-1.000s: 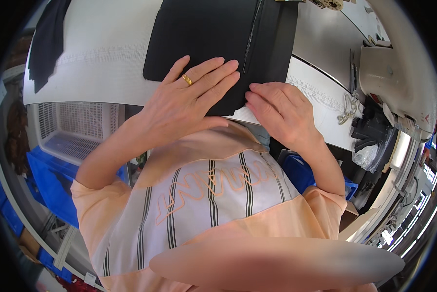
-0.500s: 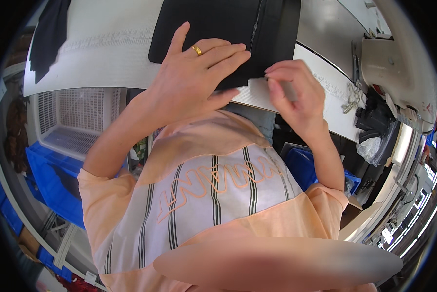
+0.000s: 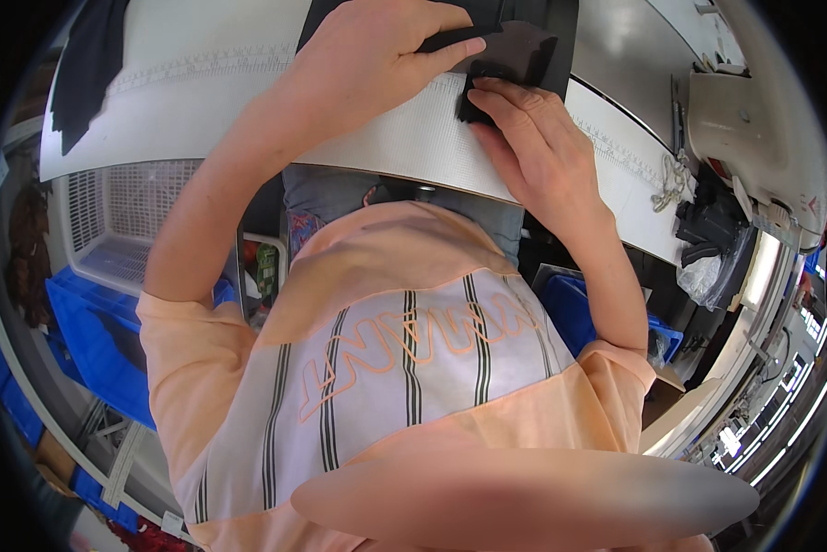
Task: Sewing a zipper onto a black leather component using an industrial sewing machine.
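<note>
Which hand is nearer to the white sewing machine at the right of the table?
The right. The right hand rests on the black fabric, closer to the sewing machine; the left hand lies farther left.

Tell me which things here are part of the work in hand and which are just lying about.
In hand:
- black fabric piece, pressed on the white table
- left hand and right hand, both on that fabric

Lying about:
- dark cloth at the table's far left
- white crate
- blue bins
- sewing machine

garment workshop: sewing machine (image 3: 763,138), crates (image 3: 100,230)
</note>
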Demonstrator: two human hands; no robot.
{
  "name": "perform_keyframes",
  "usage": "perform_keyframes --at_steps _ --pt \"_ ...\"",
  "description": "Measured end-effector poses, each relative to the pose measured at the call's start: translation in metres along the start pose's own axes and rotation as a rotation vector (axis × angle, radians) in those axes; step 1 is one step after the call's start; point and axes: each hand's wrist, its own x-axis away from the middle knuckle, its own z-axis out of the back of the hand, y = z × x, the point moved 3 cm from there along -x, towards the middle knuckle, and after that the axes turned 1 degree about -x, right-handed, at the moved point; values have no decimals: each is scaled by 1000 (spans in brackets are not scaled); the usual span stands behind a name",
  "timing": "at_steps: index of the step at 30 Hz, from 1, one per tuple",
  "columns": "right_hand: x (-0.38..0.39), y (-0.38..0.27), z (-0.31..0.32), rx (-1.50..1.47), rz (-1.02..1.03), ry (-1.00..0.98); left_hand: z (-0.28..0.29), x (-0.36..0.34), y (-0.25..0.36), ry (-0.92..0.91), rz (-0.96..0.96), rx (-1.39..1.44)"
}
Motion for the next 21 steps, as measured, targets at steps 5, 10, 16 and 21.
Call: perform_keyframes --at_steps 5,10,16,21 --pt "-5 8 1 4 -19 27 6 -9 6 -137 -9 44" --pt "-3 10 -4 40 85 70 4 -10 1 -73 -108 82" --pt "1 9 -8 112 198 108 8 -9 9 -75 -123 91" --pt "5 9 -8 96 221 126 11 -8 9 -90 -25 189"
